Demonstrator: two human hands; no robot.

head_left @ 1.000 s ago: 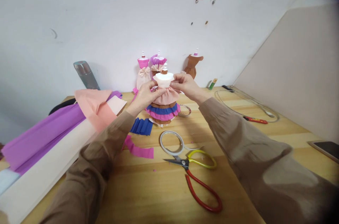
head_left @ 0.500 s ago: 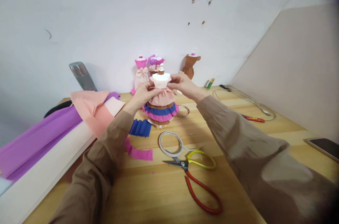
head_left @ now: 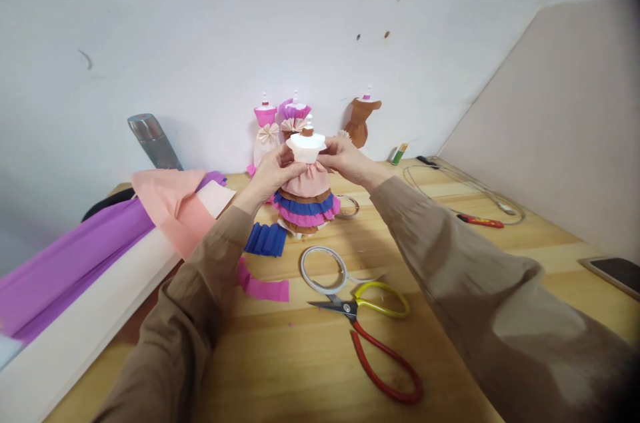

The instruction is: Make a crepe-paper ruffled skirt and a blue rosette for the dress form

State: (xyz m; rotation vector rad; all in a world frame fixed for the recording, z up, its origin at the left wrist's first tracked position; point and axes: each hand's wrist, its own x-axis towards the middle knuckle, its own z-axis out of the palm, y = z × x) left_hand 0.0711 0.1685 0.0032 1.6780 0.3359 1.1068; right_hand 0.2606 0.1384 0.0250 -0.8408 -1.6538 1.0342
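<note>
A miniature dress form (head_left: 307, 139) with a white top and brown neck band stands in the middle, leaning slightly right. It wears a paper dress (head_left: 310, 182): a cream bodice band, a light pink skirt, and brown, blue and magenta ruffles below. My left hand (head_left: 273, 173) pinches the band's left side between thumb and fingers. On the opposite side, my right hand (head_left: 347, 160) grips the band, its fingertips partly behind the form. Nearer me lie a gathered blue strip (head_left: 266, 240), a magenta paper strip (head_left: 266, 290), a roll of white tape (head_left: 303, 270) and scissors (head_left: 347, 308).
Crepe paper sheets (head_left: 90, 246) in purple, peach and cream fill the left. Behind stand a bottle (head_left: 155, 140), a pink-topped dress form (head_left: 265, 118), a purple one (head_left: 299, 111) and a brown one (head_left: 360, 118). Rightward lie a red-handled tool (head_left: 481, 220), a cable and a phone (head_left: 615, 273).
The dress form's top has tipped a little to the right, both hands moving with it and keeping hold. The view has shifted slightly; the loose things lie as before.
</note>
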